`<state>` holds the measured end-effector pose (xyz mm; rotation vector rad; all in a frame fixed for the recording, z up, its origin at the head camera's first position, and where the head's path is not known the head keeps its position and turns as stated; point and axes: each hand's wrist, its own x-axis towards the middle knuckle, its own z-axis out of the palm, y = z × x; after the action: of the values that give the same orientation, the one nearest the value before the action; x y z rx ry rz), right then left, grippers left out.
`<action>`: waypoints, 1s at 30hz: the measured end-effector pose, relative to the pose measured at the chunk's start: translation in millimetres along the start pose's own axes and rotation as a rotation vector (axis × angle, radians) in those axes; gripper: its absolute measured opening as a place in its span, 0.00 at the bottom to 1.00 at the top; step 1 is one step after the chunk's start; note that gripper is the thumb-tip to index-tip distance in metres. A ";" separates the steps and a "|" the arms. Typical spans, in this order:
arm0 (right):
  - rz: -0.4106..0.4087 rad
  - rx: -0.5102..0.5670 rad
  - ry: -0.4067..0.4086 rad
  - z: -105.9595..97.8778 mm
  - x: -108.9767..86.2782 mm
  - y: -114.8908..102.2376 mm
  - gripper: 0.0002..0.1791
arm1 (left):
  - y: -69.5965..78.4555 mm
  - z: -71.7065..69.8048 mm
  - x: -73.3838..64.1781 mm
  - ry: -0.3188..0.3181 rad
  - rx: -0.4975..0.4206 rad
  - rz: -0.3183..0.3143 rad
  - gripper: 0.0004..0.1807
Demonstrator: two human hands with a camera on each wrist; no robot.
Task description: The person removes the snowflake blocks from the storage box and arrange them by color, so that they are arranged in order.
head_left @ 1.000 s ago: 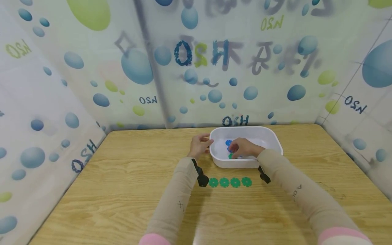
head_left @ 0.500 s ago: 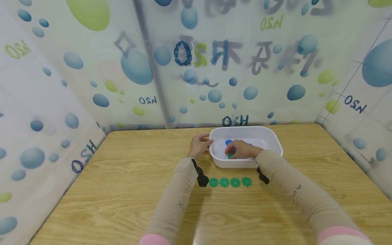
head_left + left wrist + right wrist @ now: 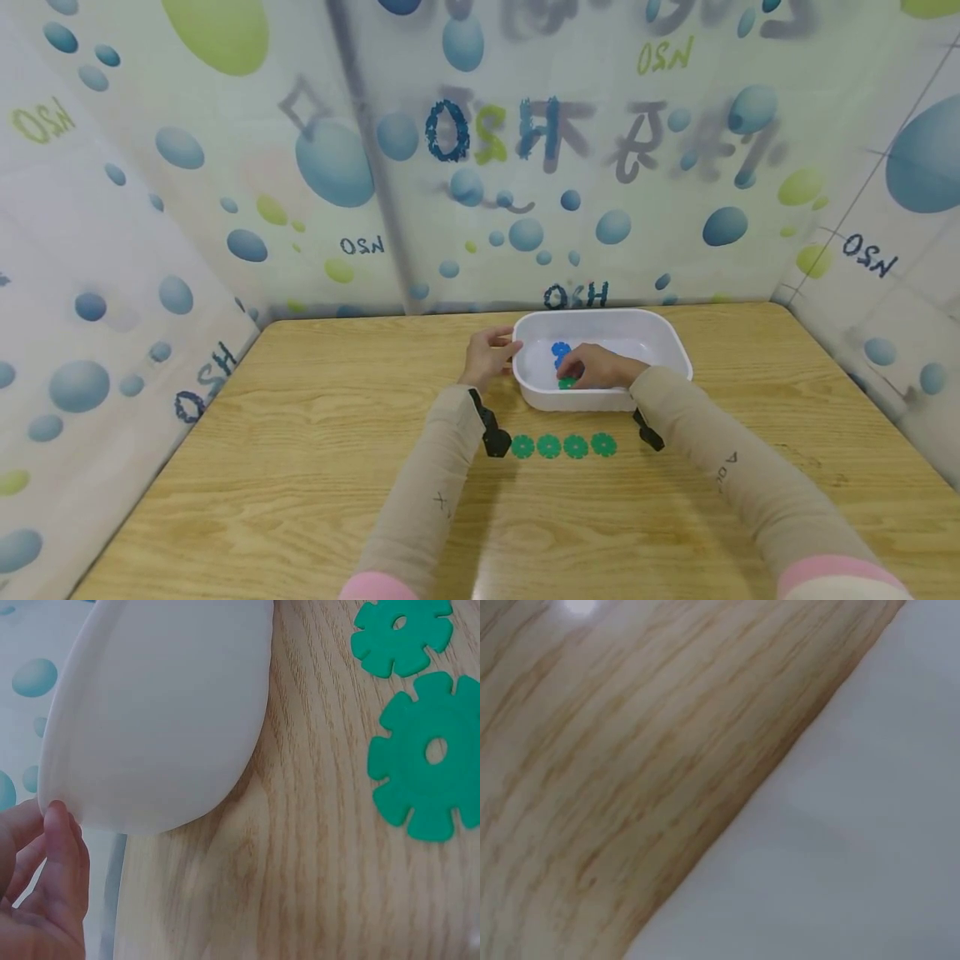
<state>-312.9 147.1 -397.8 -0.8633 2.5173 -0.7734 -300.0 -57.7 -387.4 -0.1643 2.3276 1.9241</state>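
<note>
My left hand [image 3: 487, 357] holds the left end of a white plastic tub [image 3: 600, 402], thumb at the rim and fingers outside it. In the left wrist view, its fingertips [image 3: 56, 814] meet the tub's rim. My right hand [image 3: 596, 367] reaches down into the tub, fingers curled, with a green notched disc [image 3: 567, 384] at its thumb and fingertips. Blue notched discs [image 3: 560, 349] lie beside it, partly hidden by the hand. The right wrist view shows only the tub's outer wall [image 3: 817, 847] and wood, not the hand.
A row of several green notched discs [image 3: 576, 447] lies flat on the wooden table [image 3: 300, 467] in front of the tub. Behind the table stands a wall covered with a printed bubble pattern [image 3: 465, 192], and similar panels flank both sides.
Inside the tub, my right hand shifts slightly left over the green disc, then back right, uncovering more blue discs again. The left hand, tub and row of discs stay put.
</note>
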 end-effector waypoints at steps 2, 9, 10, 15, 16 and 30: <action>0.002 -0.006 0.002 -0.1 0.2 0.7 0.12 | 0.1 0.0 -0.2 0.002 -0.001 0.001 0.19; 0.040 -0.015 0.015 0.2 -2.0 3.2 0.09 | -0.9 0.4 -1.0 -0.002 -0.004 0.006 0.20; 0.045 -0.010 0.018 0.0 -2.7 3.4 0.09 | -1.1 0.4 -1.0 -0.002 -0.003 0.007 0.20; 0.069 0.039 0.038 -1.1 -5.7 3.5 0.08 | -1.5 0.7 -0.5 0.002 -0.008 0.009 0.20; 0.075 0.048 0.043 -1.2 -6.2 3.5 0.08 | -1.6 0.7 -0.4 0.003 -0.007 0.010 0.20; 0.032 0.190 0.163 -3.2 -19.6 4.1 0.06 | -2.4 0.4 1.0 0.006 0.007 0.014 0.20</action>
<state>-301.7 163.7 -394.6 -0.7205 2.5367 -1.0919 -300.7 -57.8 -389.9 -0.1535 2.3452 1.9245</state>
